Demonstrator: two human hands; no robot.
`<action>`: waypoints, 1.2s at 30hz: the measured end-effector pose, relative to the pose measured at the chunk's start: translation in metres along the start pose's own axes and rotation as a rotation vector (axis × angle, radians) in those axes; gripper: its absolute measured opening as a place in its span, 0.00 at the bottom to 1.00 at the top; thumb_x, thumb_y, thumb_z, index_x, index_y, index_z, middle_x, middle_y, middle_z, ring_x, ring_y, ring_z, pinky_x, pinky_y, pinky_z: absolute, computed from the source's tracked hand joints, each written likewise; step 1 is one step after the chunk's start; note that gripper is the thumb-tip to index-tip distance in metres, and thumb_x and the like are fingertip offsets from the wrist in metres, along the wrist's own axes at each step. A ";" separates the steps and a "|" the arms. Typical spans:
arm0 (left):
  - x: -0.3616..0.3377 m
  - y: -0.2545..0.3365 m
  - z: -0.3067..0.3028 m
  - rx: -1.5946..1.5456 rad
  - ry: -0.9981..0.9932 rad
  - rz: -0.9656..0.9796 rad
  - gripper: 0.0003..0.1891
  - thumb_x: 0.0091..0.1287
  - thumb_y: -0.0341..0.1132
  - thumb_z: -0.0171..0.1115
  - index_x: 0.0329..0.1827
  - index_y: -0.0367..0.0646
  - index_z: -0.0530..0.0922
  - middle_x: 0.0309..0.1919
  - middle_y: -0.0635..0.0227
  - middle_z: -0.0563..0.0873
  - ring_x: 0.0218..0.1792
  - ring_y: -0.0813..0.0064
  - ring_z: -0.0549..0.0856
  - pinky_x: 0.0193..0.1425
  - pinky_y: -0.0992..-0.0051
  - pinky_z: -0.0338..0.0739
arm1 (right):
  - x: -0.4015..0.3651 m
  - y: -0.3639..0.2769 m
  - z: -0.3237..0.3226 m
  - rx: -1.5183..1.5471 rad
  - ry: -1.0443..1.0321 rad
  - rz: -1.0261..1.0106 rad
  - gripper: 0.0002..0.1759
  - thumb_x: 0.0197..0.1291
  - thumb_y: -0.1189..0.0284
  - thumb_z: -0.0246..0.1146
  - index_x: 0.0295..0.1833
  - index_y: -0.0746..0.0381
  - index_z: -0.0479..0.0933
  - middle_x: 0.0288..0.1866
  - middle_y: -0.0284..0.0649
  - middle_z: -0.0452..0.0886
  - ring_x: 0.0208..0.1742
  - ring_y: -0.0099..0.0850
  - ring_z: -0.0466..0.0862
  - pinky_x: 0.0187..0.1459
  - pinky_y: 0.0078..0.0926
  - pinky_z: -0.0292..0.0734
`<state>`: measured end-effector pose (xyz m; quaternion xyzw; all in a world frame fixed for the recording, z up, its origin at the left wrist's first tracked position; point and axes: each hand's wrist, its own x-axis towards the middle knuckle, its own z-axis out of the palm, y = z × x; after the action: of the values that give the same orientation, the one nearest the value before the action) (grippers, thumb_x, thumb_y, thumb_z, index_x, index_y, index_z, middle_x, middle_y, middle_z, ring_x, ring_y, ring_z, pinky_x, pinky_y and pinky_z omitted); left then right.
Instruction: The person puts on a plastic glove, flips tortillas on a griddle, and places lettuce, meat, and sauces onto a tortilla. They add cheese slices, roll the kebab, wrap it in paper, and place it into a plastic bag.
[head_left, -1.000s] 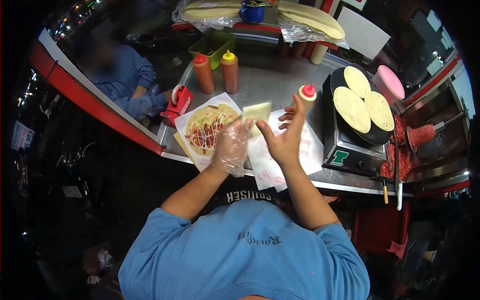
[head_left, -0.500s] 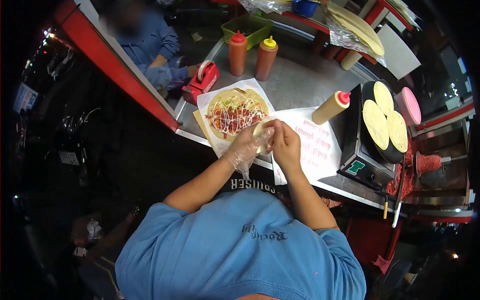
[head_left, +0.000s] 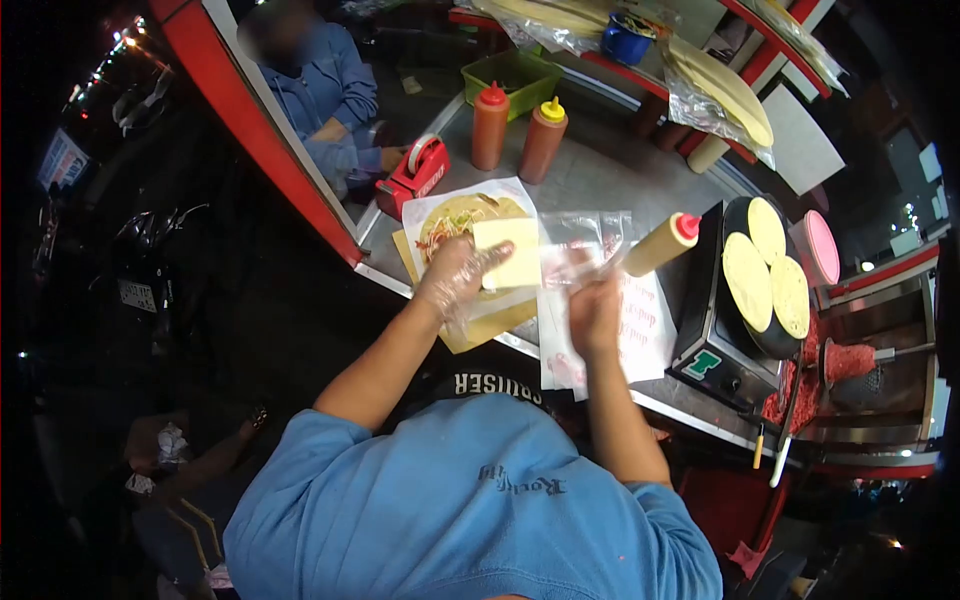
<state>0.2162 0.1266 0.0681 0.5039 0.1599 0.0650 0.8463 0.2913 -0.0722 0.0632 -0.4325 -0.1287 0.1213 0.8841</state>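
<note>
My left hand [head_left: 458,277], in a clear plastic glove, grips a square pale-yellow cheese slice [head_left: 508,255] between thumb and fingers. It is above a round flatbread [head_left: 432,212] with shredded vegetables and reddish filling, which lies on white paper and is partly hidden by the hand. Over the printed white paper [head_left: 640,318] to the right, my bare right hand [head_left: 594,312] is closed and smeared by motion. From its fingers a clear plastic wrapper [head_left: 580,265] spreads out.
Behind the flatbread stand a red tape dispenser [head_left: 414,178] and two sauce bottles [head_left: 488,128]. A cream sauce bottle [head_left: 660,246] leans near my right hand. Flatbreads lie on the hot plate [head_left: 752,262], with a meat spit [head_left: 850,362] beyond. A person [head_left: 318,85] sits outside, left.
My hands have moved apart. The cheese slice is now bare in my left hand over the flatbread, while my right hand has drawn the clear wrapper away to the right.
</note>
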 end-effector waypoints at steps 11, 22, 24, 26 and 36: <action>-0.004 -0.019 0.014 -0.107 0.069 0.075 0.28 0.79 0.37 0.63 0.77 0.32 0.68 0.72 0.57 0.77 0.67 0.74 0.78 0.68 0.72 0.77 | -0.011 -0.004 0.071 0.261 -0.116 0.187 0.38 0.83 0.49 0.42 0.82 0.69 0.57 0.82 0.58 0.63 0.82 0.43 0.65 0.82 0.42 0.57; -0.008 -0.008 0.007 -0.566 0.003 0.257 0.23 0.83 0.44 0.55 0.68 0.32 0.74 0.63 0.54 0.83 0.66 0.63 0.82 0.69 0.65 0.77 | -0.009 0.022 0.077 0.185 0.037 0.232 0.19 0.84 0.67 0.49 0.68 0.70 0.68 0.63 0.58 0.81 0.70 0.52 0.80 0.67 0.51 0.82; -0.014 0.009 0.007 -0.643 -0.021 0.238 0.23 0.83 0.45 0.53 0.68 0.33 0.74 0.61 0.54 0.84 0.63 0.57 0.84 0.68 0.59 0.79 | -0.007 0.015 0.076 0.154 0.001 0.265 0.20 0.84 0.66 0.47 0.68 0.71 0.67 0.65 0.60 0.78 0.72 0.52 0.78 0.69 0.53 0.80; -0.013 0.013 0.008 -0.817 0.069 0.232 0.24 0.83 0.46 0.52 0.68 0.34 0.74 0.62 0.52 0.83 0.65 0.56 0.83 0.68 0.58 0.80 | -0.010 0.010 0.084 0.151 -0.017 0.259 0.21 0.84 0.65 0.47 0.69 0.71 0.66 0.67 0.60 0.77 0.72 0.52 0.77 0.70 0.53 0.79; 0.020 -0.002 -0.050 -0.688 0.242 0.199 0.28 0.85 0.52 0.45 0.71 0.36 0.72 0.65 0.56 0.83 0.66 0.61 0.84 0.72 0.61 0.78 | -0.022 0.023 0.096 0.313 -0.033 0.113 0.31 0.83 0.51 0.46 0.81 0.54 0.55 0.80 0.58 0.63 0.80 0.53 0.67 0.73 0.53 0.71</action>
<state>0.2175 0.1728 0.0400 0.1918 0.1779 0.2560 0.9306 0.2359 0.0049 0.0993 -0.2940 -0.0984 0.1964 0.9302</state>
